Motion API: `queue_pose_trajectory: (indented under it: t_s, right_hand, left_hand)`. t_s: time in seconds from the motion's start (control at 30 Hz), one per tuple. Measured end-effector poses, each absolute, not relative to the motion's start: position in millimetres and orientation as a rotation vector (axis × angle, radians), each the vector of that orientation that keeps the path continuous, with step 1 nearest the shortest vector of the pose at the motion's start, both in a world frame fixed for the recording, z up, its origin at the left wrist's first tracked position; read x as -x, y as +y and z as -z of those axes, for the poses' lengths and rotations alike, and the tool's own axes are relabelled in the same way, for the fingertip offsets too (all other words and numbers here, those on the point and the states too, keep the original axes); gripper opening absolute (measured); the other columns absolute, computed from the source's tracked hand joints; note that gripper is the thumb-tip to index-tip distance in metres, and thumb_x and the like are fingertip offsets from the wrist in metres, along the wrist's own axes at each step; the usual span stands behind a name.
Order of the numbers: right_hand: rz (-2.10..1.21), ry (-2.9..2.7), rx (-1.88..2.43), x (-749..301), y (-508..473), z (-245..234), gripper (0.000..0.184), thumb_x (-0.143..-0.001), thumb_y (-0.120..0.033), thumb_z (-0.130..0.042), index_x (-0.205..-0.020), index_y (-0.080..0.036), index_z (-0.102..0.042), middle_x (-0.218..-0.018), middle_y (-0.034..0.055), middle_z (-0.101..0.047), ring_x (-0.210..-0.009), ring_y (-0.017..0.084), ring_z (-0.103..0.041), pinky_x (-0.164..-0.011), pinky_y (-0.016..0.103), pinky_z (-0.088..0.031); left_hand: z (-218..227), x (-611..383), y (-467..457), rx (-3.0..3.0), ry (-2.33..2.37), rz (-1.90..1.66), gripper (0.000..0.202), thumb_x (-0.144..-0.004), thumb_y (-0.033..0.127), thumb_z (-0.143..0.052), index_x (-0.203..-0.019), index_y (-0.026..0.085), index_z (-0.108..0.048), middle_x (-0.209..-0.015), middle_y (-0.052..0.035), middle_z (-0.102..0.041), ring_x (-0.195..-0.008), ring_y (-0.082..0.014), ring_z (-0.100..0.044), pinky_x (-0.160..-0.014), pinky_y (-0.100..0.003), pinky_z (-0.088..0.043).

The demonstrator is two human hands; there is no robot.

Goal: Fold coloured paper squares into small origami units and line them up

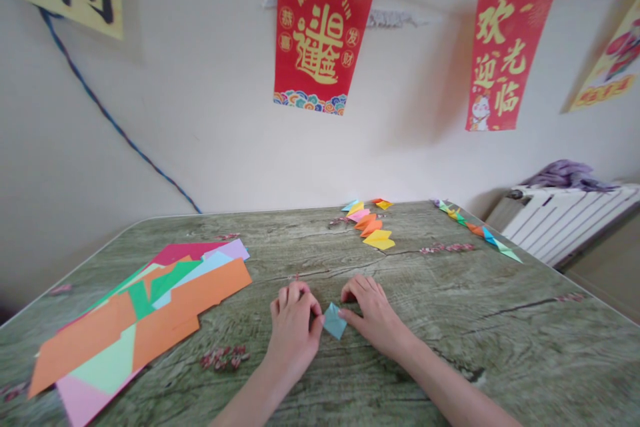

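A small light-blue folded paper (pixel 335 321) lies between my two hands near the front middle of the table. My left hand (pixel 294 321) pinches its left corner between thumb and forefinger, the other fingers curled. On the opposite side, my right hand (pixel 373 312) has its thumb at the paper's right edge, with the fingers bent over the table. Creases show on the paper's face, and its outline is roughly a diamond.
Coloured paper sheets (pixel 170 310) lie overlapping on the left of the wood-patterned table (pixel 280 387). Several folded paper pieces (pixel 367 223) stand in a row at the back. A chain of folded papers (pixel 475 229) runs along the right edge, near a white radiator (pixel 575 217).
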State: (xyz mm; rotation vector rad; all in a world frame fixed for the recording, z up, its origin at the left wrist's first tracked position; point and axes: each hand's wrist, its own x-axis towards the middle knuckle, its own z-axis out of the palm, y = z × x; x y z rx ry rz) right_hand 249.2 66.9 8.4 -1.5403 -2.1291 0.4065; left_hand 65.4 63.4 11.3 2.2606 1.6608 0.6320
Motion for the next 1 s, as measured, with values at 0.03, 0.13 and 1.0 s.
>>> queue_pose_trajectory:
  t_s: [0.03,0.13,1.0]
  right_hand:
    - [-0.424,-2.133,1.531,-250,67,-9,0.017,-0.080,-0.013,-0.070,-0.086,-0.021,-0.056,-0.092,0.0006,-0.059,-0.090,0.020,-0.053,-0.080,0.033,-0.040]
    - [-0.462,-2.141,1.512,-252,69,-9,0.016,-0.080,-0.013,-0.070,-0.086,-0.021,-0.057,-0.093,0.0007,-0.059,-0.091,0.020,-0.054,-0.080,0.033,-0.040]
    - [-0.420,-2.096,1.108,-247,55,-16,0.017,-0.083,-0.005,-0.063,-0.081,-0.019,-0.054,-0.084,0.0002,-0.060,-0.079,0.016,-0.055,-0.072,0.026,-0.041]
  left_hand:
    - [-12,-64,64,-2.251,1.658,-0.619,0.016,-0.077,0.005,-0.056,-0.077,0.020,-0.060,-0.104,-0.0045,-0.057,-0.104,-0.0259,-0.050,-0.084,-0.040,-0.037]
    - [-13,-61,65,-2.229,1.644,-0.585,0.018,-0.075,0.004,-0.057,-0.081,0.021,-0.061,-0.105,-0.0046,-0.058,-0.107,-0.0270,-0.050,-0.086,-0.041,-0.037]
    - [-18,-66,65,-1.974,1.176,-0.873,0.007,-0.086,0.017,-0.049,-0.084,0.022,-0.054,-0.090,-0.0023,-0.066,-0.083,-0.0191,-0.064,-0.074,-0.029,-0.051]
